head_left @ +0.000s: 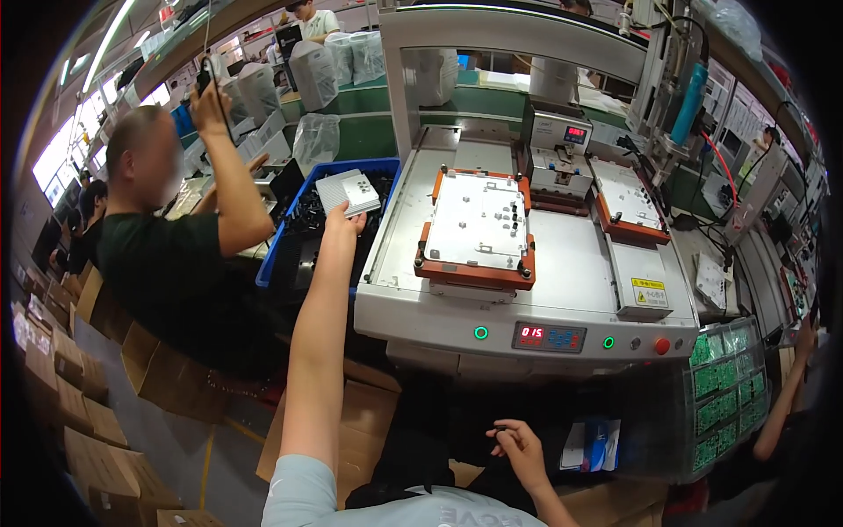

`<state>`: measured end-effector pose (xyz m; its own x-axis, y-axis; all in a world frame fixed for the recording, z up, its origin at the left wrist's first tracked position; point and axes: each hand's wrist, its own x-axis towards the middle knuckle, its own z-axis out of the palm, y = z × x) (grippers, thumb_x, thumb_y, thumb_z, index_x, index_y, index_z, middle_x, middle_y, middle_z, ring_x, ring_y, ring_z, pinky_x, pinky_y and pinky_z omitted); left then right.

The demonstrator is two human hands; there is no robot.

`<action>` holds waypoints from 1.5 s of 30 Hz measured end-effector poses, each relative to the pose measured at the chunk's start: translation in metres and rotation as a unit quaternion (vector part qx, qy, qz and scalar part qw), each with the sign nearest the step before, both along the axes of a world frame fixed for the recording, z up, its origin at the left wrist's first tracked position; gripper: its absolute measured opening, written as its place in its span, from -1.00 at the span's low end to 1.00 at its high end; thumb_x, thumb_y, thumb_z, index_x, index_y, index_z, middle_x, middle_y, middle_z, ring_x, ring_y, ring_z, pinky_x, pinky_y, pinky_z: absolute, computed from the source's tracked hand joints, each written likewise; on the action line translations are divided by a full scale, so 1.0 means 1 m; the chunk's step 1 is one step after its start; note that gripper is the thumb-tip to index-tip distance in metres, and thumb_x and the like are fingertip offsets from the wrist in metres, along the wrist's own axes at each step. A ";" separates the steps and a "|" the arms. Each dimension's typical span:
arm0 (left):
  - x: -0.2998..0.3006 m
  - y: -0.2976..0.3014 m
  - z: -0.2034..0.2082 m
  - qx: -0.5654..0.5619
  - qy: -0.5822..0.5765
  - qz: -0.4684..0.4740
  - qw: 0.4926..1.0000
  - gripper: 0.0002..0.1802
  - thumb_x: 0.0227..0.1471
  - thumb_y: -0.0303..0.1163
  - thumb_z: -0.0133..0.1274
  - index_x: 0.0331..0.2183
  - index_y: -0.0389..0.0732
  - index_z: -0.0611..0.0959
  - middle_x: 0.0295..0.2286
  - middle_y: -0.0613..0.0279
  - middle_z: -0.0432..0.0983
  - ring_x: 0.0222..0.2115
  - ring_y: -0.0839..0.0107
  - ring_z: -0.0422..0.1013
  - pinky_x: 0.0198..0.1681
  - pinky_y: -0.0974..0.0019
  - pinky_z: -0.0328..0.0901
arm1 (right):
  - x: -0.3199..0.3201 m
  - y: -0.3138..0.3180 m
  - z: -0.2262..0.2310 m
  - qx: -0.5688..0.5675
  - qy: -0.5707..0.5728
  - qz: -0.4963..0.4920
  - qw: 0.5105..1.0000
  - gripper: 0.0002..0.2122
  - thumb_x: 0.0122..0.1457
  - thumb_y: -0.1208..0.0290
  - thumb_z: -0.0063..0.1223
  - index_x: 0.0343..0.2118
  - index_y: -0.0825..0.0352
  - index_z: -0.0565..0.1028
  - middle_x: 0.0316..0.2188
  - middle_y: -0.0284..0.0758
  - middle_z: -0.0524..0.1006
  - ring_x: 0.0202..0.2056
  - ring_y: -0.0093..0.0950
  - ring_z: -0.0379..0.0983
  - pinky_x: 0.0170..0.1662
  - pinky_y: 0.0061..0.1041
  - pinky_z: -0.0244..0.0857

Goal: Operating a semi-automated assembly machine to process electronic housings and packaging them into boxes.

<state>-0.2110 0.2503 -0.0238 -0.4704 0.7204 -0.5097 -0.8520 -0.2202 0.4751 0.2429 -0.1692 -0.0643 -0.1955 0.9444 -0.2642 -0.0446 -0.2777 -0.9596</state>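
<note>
My left hand reaches out over a blue bin and grips the near edge of a white plastic panel, which has a ribbed part and small dark holes. Below the panel, the blue bin holds many dark parts. My right hand is low in front of the machine, its fingers curled together. A small dark thing shows at its fingertips, too little of it to name. On the machine, a white panel lies in an orange-brown fixture, apart from both hands.
The white bench machine has a front control panel and a red button. A second fixture sits at its right. A co-worker stands close on the left with a raised arm. Green circuit boards lie at right, cardboard boxes at left.
</note>
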 end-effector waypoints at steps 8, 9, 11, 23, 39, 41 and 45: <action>-0.018 0.032 -0.012 -0.089 0.096 0.031 0.991 -0.67 0.12 -0.35 0.15 -0.07 -0.19 0.56 -0.14 0.04 0.56 -0.28 0.10 0.55 -0.24 0.11 0.45 | 0.000 -0.027 -0.041 -0.051 -0.010 0.023 0.998 -0.79 0.28 0.43 0.07 -0.09 0.40 0.52 -0.21 -0.29 0.64 -0.20 -0.62 0.54 -0.17 -0.65 0.41; -0.018 0.032 -0.012 -0.081 0.102 0.044 0.990 -0.69 0.12 -0.35 0.16 -0.10 -0.22 0.58 -0.15 0.01 0.57 -0.31 0.10 0.56 -0.24 0.11 0.45 | 0.001 -0.029 -0.043 -0.056 -0.014 0.023 0.998 -0.79 0.29 0.42 0.07 -0.09 0.39 0.52 -0.21 -0.29 0.64 -0.20 -0.62 0.54 -0.17 -0.65 0.41; -0.017 0.029 -0.013 -0.085 0.145 0.032 0.985 -0.72 0.11 -0.36 0.17 -0.13 -0.24 0.60 -0.18 0.02 0.56 -0.30 0.12 0.55 -0.24 0.10 0.45 | 0.003 -0.032 -0.047 -0.071 -0.031 0.022 0.997 -0.79 0.29 0.42 0.07 -0.09 0.39 0.52 -0.22 -0.30 0.64 -0.19 -0.62 0.54 -0.17 -0.66 0.41; -0.017 -0.006 0.019 0.168 0.125 -0.040 0.977 -0.62 0.08 -0.60 -0.01 -0.05 -0.51 0.41 -0.07 -0.18 0.38 -0.02 -0.06 0.37 0.06 -0.20 0.41 | 0.002 -0.031 -0.051 -0.050 -0.043 0.005 0.998 -0.79 0.23 0.43 0.15 -0.10 0.35 0.58 -0.23 -0.34 0.57 -0.24 -0.58 0.57 -0.17 -0.63 0.45; 0.202 -0.414 0.068 0.171 0.277 -0.223 0.919 -0.27 -0.06 -0.68 0.07 0.17 -0.34 0.22 0.03 -0.11 0.36 -0.02 0.00 0.45 0.00 -0.10 0.48 | -0.051 0.041 0.138 0.469 -0.120 -0.127 0.866 -0.76 0.04 0.66 0.27 -0.19 0.41 0.56 -0.36 -0.29 0.52 -0.34 -0.53 0.47 -0.24 -0.60 0.33; 0.224 -0.438 0.061 0.171 0.266 -0.251 0.915 -0.39 0.02 -0.71 0.04 0.13 -0.38 0.29 0.00 -0.12 0.40 -0.01 0.03 0.46 0.04 -0.08 0.45 | -0.057 0.042 0.147 0.470 -0.131 -0.144 0.861 -0.76 0.05 0.64 0.27 -0.18 0.41 0.56 -0.36 -0.29 0.51 -0.34 -0.53 0.47 -0.23 -0.59 0.33; 0.237 -0.452 0.046 0.212 0.304 -0.295 0.881 -0.50 0.10 -0.71 0.00 0.10 -0.41 0.34 -0.03 -0.11 0.45 -0.02 0.07 0.46 0.07 -0.06 0.43 | -0.060 0.041 0.144 0.488 -0.181 -0.182 0.834 -0.79 0.03 0.59 0.29 -0.24 0.40 0.57 -0.41 -0.28 0.52 -0.43 -0.39 0.41 -0.35 -0.44 0.30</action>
<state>0.0256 -0.2021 0.0217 -0.0432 0.9958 0.0804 -0.4948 -0.0912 0.8642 0.1832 -0.1277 0.0797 0.0766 0.7234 0.6862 0.3861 0.6130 -0.6893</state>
